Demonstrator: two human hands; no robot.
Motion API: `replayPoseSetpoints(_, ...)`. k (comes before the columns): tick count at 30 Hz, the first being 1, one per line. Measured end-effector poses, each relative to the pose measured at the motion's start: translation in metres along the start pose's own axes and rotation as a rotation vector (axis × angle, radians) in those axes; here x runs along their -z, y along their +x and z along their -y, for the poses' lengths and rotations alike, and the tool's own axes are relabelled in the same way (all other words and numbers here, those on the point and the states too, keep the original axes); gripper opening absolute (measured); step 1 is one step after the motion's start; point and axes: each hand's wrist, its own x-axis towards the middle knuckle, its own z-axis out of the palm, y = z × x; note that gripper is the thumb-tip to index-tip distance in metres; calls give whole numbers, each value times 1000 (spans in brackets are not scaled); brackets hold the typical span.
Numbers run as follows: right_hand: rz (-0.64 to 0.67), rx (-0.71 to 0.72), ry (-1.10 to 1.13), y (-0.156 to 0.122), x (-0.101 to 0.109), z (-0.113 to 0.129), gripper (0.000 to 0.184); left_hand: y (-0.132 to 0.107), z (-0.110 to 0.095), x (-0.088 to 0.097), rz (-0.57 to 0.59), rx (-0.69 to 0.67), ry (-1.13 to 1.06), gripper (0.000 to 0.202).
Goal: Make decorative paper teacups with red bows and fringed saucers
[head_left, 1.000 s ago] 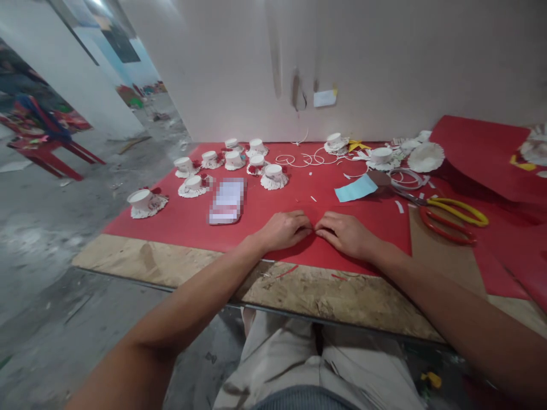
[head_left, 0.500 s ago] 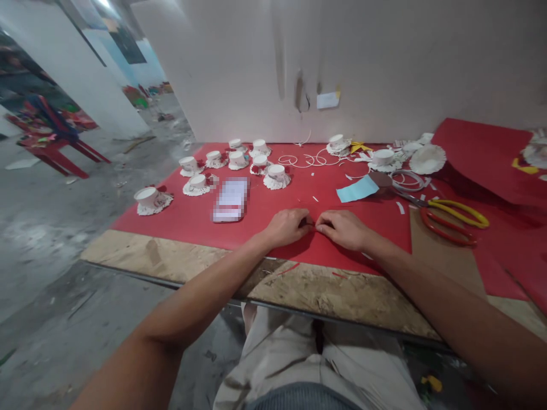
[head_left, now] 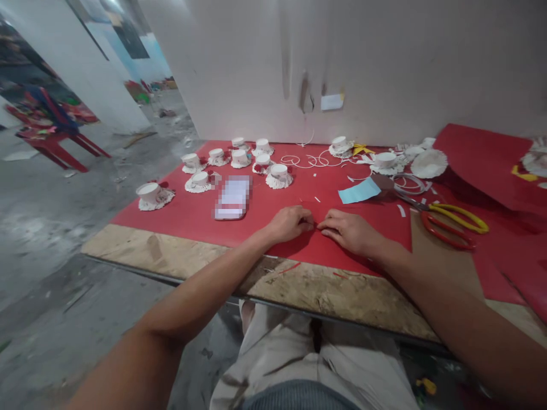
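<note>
My left hand (head_left: pixel 293 224) and my right hand (head_left: pixel 347 230) meet almost fingertip to fingertip over the red sheet (head_left: pixel 188 219) that covers the table. Both are closed, with thumb and fingers pressed together. Something small, dark or reddish, seems to lie between the fingertips, but it is too small to name. Left of my left hand lies a phone (head_left: pixel 232 197) with its screen blurred. Beyond my right hand is a light blue slip of paper (head_left: pixel 359 191). Scissors (head_left: pixel 448 222) with one yellow and one red handle lie farther right.
Several small white hat-shaped pieces with frilled brims (head_left: pixel 278 175) stand at the back left. Thin white rings (head_left: pixel 316 159) and paper scraps lie behind my hands. A grey panel (head_left: pixel 256 74) rises along the back. The bare wooden edge (head_left: pixel 333 293) is nearest me.
My right hand's fingers have shifted slightly and lifted apart a little from one another. The left hand stays nearly in place, and the camera view has moved slightly.
</note>
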Motion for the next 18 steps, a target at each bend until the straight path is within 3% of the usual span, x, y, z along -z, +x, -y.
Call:
replayPoseSetpoints(7,52,-24,-139,2,2,10,20,-2,4,8,69,-78,-95,15)
replayPoseSetpoints(14,3,-15,-43,-3,0,2,21,-1,3,6,13,-69,-85,13)
replayPoseSetpoints(18,-8,-8,-147,-4,0,3,25,-2,3,6,0,-81,-77,13)
